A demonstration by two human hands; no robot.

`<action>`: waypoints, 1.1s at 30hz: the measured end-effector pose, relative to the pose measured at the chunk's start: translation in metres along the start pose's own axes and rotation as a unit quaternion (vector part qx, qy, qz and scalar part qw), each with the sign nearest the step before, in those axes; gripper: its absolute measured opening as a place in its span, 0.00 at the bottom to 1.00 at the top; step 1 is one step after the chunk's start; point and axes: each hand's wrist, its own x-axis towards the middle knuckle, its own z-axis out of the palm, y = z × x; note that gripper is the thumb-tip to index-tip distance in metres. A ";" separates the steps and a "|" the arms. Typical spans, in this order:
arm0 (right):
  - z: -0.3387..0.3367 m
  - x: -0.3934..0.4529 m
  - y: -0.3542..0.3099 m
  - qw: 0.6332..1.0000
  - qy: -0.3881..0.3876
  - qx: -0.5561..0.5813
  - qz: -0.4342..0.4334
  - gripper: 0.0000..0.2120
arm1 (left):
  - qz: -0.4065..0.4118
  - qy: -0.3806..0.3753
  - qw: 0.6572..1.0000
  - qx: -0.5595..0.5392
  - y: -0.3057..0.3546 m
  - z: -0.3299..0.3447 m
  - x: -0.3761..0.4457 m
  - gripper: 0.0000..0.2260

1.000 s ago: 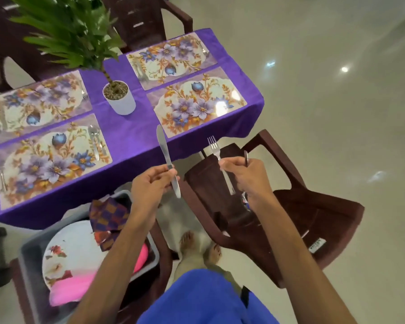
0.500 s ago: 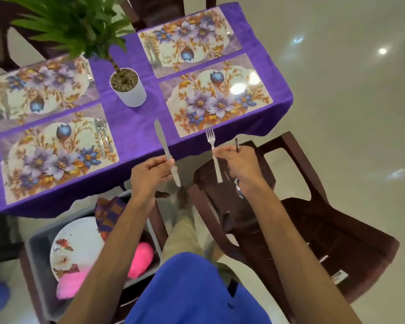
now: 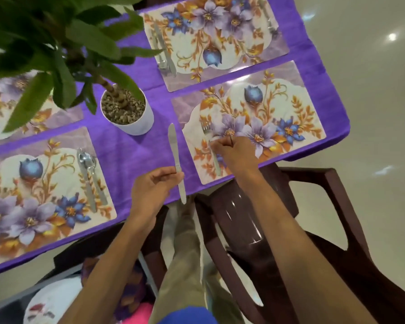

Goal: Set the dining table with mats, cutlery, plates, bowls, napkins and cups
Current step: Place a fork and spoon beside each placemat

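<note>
Bottom of frame, nearest me: grey tub (image 3: pixel 7 302) at lower left with a white floral plate (image 3: pixel 56 300), something pink (image 3: pixel 145 312) and a checked cloth (image 3: pixel 131 286), all partly cut off or covered by my left forearm. Dark brown plastic chair (image 3: pixel 325 230) fills lower right.

Left hand (image 3: pixel 152 190), centre frame, pinches a table knife (image 3: pixel 176 160) at mid-handle between thumb and curled fingers. Plain silver, long axis near vertical in frame, rounded blade tip pointing up toward the white plant pot (image 3: pixel 131 115), handle end hanging past the edge of the purple tablecloth (image 3: pixel 131 150).

Right hand (image 3: pixel 236 153), just right of centre, is curled round a fork (image 3: pixel 212 148) lying on the left strip of the floral placemat (image 3: pixel 278 108). Tines point up-frame, handle runs down toward the mat's near edge; mid-shaft is hidden under my fingers. A thin dark stem sticks up from the fist; can't identify it.

Left mat (image 3: pixel 45 183) carries a spoon (image 3: pixel 87 164) plus one more piece beside it, blurred. Far mat (image 3: pixel 220 38) at top has cutlery on its left edge, type unclear. Leaves (image 3: pixel 56 43) mask the upper left.
</note>
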 end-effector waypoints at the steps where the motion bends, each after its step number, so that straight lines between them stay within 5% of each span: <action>1: 0.005 0.009 0.000 1.000 -0.003 -0.008 -0.007 0.08 | -0.004 -0.004 1.000 0.004 0.000 -0.001 0.006 0.08; 19: 0.054 0.034 0.029 0.997 0.010 -0.066 0.026 0.06 | -0.033 0.005 0.999 0.029 -0.010 0.001 0.043 0.07; 22: 0.046 0.027 0.020 0.999 0.033 -0.033 0.013 0.10 | -0.035 -0.005 0.999 0.018 -0.005 0.006 0.040 0.08; 28: -0.001 0.009 -0.005 0.983 -0.073 0.145 0.081 0.09 | -0.029 -0.094 0.995 0.023 0.015 0.028 0.035 0.08; 33: -0.035 -0.003 -0.007 0.987 -0.086 0.136 0.008 0.06 | -0.012 -0.129 0.991 -0.016 0.036 0.062 0.035 0.04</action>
